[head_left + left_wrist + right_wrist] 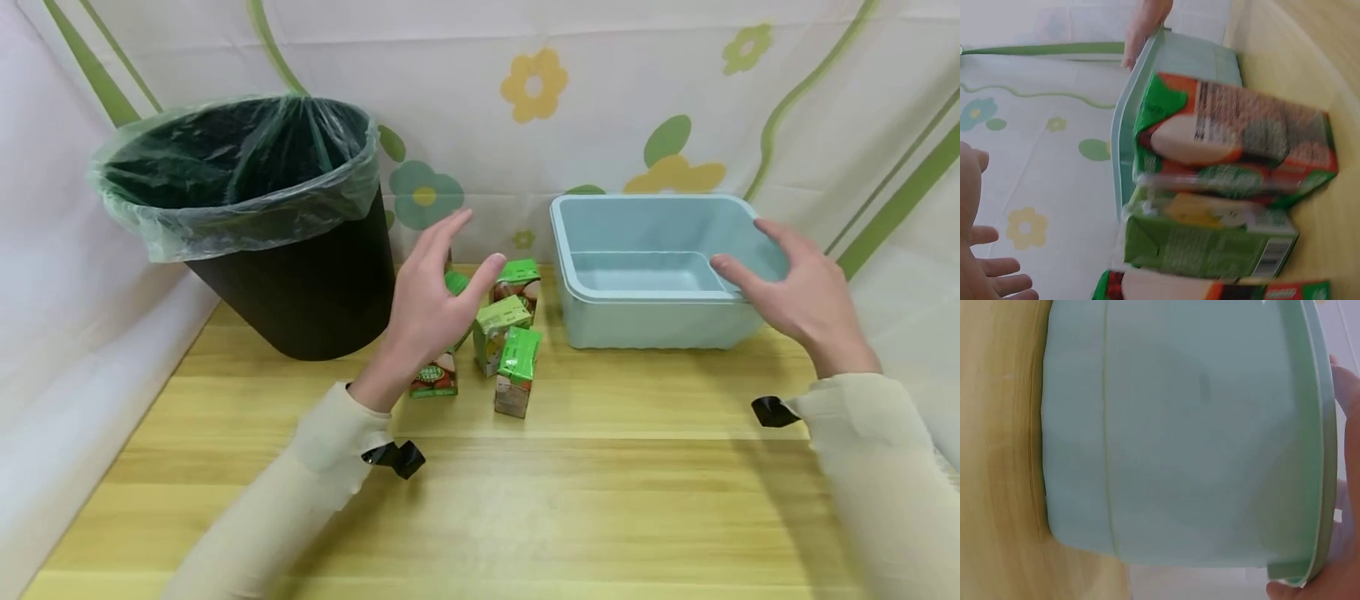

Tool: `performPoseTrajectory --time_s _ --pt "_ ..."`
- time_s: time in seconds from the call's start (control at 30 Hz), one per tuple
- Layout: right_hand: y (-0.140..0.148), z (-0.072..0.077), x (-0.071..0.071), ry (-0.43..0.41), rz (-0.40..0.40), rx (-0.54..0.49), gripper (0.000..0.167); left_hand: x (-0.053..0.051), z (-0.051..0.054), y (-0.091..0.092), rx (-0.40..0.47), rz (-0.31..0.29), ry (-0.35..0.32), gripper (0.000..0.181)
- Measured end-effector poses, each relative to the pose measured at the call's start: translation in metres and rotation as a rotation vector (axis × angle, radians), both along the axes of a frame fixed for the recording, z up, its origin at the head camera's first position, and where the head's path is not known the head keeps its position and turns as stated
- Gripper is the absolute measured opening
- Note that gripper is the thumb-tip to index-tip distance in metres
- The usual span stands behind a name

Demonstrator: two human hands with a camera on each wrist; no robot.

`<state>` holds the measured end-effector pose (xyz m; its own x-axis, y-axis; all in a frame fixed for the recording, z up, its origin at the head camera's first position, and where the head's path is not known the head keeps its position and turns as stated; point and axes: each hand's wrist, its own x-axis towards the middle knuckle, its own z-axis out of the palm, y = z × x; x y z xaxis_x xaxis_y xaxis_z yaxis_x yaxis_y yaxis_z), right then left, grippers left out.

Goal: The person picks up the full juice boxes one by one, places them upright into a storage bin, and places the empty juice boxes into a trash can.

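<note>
Raised over the juice boxes, my left hand (438, 304) has its fingers extended and thumb apart, holding nothing. Below and beside it stand several small juice boxes with green tops; one juice box (517, 371) is nearest me, and a light green juice box (501, 333) is behind it. The left wrist view shows a red-and-green juice box (1235, 137) close up. My right hand (806, 287) is at the right end of the pale blue plastic basin (637, 325). Its thumb extends over the inside, and fingers lie by the right rim; firm contact cannot be told.
A black bin (315, 283) with a clear plastic liner (247, 229) stands at the left, against the back. Flower-patterned cloth (465, 100) hangs behind and along the sides. Everything stands on a light wooden table (480, 517). Black straps hang at both sleeves.
</note>
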<state>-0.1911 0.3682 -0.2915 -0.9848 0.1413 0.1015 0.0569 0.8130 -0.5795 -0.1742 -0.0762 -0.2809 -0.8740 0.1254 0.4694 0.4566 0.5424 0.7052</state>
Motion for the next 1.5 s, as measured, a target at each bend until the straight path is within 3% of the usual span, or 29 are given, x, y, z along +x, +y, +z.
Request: performPoseTrajectory --time_s 0.4,0.8,1.0,1.3,1.5 --pt "0.006 -0.017 0.002 0.07 -0.05 -0.033 0.09 0.028 -0.028 0.015 0.183 -0.011 0.082 0.064" --pt "0.003 -0.023 0.004 0.085 -0.1 -0.107 0.096 0.054 -0.062 0.028 0.226 0.013 0.104 0.052" --pt "0.007 -0.029 0.007 0.097 -0.13 -0.161 0.094 0.062 -0.071 0.035 0.196 -0.026 0.14 0.052" --pt "0.01 -0.034 0.012 0.118 -0.11 -0.198 0.09 0.07 -0.082 0.041 0.111 -0.029 0.089 0.056" --pt "0.014 -0.037 0.015 0.085 -0.116 -0.224 0.087 0.071 -0.085 0.041 0.072 -0.028 0.075 0.058"
